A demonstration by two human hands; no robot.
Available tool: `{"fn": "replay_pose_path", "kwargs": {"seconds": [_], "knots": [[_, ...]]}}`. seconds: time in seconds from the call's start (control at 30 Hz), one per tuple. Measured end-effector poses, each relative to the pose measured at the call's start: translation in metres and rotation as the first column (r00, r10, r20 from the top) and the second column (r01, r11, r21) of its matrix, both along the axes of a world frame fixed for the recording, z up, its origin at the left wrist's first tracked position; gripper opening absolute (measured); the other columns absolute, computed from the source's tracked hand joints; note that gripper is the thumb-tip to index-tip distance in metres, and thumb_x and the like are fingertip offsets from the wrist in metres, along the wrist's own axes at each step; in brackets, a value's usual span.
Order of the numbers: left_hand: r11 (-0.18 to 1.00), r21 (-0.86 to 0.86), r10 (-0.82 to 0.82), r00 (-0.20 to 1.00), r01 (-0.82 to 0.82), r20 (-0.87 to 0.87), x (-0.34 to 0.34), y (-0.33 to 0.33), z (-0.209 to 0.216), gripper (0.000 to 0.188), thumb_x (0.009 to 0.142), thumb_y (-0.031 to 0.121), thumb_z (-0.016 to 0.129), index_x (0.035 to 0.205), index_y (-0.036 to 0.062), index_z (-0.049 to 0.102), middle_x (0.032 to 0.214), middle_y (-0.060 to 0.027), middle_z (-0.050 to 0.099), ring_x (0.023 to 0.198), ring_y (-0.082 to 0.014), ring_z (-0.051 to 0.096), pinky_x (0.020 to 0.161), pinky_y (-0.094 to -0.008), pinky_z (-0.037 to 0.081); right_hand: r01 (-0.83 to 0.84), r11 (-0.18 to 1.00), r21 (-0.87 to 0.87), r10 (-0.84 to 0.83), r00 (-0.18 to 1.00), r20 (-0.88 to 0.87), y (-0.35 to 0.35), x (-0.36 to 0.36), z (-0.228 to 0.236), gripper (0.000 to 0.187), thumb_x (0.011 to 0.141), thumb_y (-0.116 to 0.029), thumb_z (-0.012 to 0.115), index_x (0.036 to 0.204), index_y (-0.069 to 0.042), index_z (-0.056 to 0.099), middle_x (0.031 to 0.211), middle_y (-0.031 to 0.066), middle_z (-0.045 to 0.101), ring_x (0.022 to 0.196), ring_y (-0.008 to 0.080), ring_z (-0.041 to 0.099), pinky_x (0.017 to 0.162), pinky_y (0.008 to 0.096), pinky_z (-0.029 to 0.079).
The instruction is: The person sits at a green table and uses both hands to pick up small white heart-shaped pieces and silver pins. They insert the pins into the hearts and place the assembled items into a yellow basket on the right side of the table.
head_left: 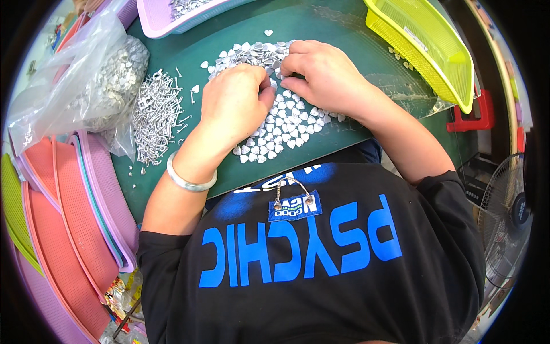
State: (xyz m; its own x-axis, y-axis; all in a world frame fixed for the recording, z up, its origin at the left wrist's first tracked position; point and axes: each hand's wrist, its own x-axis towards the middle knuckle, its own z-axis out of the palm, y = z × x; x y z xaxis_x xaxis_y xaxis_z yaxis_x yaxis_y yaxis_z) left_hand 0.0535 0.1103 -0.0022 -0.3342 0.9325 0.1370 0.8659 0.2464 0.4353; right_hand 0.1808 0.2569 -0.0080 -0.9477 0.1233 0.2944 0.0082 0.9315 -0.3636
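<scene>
Small silver heart-shaped pieces (pixel 285 123) lie spread over the green tabletop in front of me, and a denser heap of silver hearts (pixel 252 53) sits just beyond my hands. My left hand (pixel 236 100) is closed over the left side of the hearts, its fingertips hidden behind its own back. Close beside it on the right, my right hand (pixel 321 71) has curled fingers, with thumb and index pointing toward the left hand. Whatever either hand pinches is hidden or too small to make out. A pile of small silver metal pins (pixel 154 114) lies left of my left hand.
A clear plastic bag (pixel 109 74) of silver pieces stands at the left. Stacked pink and purple baskets (pixel 74 212) fill the left edge. A lilac tray (pixel 166 26) is at the back, a yellow-green basket (pixel 427 54) at far right. A fan (pixel 507 218) stands lower right.
</scene>
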Motion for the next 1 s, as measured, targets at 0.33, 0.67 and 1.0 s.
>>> {"fn": "replay_pose_path", "kwargs": {"seconds": [0.33, 0.67, 1.0], "knots": [[0.995, 0.099, -0.013, 1.0, 0.011, 0.027, -0.002, 0.0, -0.001, 0.011, 0.077, 0.016, 0.07, 0.083, 0.0072, 0.068, 0.075, -0.0077, 0.062, 0.07, -0.0253, 0.062, 0.063, -0.0359, 0.049, 0.191, 0.582, -0.79, -0.176, 0.979, 0.106, 0.015, 0.007, 0.013, 0.015, 0.086, -0.011, 0.062, 0.091, 0.001, 0.067, 0.079, 0.0075, 0.067, 0.072, 0.014, 0.062, 0.066, 0.0273, 0.05], [0.983, 0.17, -0.024, 0.974, 0.063, -0.224, 0.01, 0.014, -0.01, 0.009, 0.078, 0.016, 0.069, 0.081, 0.0075, 0.067, 0.078, -0.0086, 0.063, 0.076, -0.0295, 0.063, 0.067, -0.0389, 0.05, 0.06, 0.158, -0.986, -0.05, 0.997, 0.053, 0.038, 0.015, 0.004, 0.016, 0.089, -0.003, 0.054, 0.102, 0.0, 0.063, 0.099, 0.0095, 0.067, 0.08, 0.0142, 0.064, 0.074, 0.0235, 0.051], [0.988, 0.148, -0.029, 0.999, 0.035, -0.04, 0.01, 0.013, -0.013, 0.009, 0.083, 0.015, 0.064, 0.084, 0.007, 0.068, 0.081, -0.0095, 0.065, 0.079, -0.0306, 0.064, 0.07, -0.0404, 0.05, 0.026, 0.999, -0.027, -0.025, 0.999, 0.028, 0.011, 0.018, 0.005, 0.01, 0.081, -0.014, 0.064, 0.087, -0.011, 0.072, 0.085, 0.0078, 0.061, 0.083, 0.0289, 0.064, 0.071, 0.0399, 0.051]]}}
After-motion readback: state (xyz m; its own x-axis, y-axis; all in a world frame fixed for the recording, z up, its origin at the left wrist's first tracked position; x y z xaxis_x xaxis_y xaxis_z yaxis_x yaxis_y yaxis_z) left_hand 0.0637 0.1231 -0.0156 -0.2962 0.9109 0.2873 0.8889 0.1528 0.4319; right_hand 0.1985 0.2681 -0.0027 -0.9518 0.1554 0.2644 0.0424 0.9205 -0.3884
